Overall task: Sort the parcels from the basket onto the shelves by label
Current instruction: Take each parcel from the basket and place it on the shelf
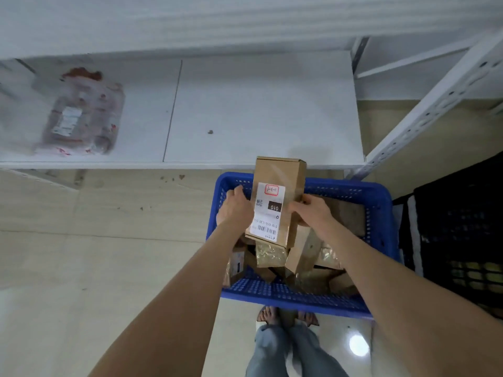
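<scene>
Left hand (234, 207) and right hand (313, 212) grasp the tall brown cardboard parcel (280, 172) by its sides; it seems stiff and light.

The basket (288, 293) sits just in front of the right end of the shelf (258, 104), with a crate (462, 240) beside its right wall. A box (280, 178) stands upright over the basket's far half, held between the left hand (234, 209) on its left side and the right hand (313, 213) on its right; further parcels (299, 257) lie in the basket beneath it. A wrapped parcel (79, 110) lies on the shelf's left part.
</scene>
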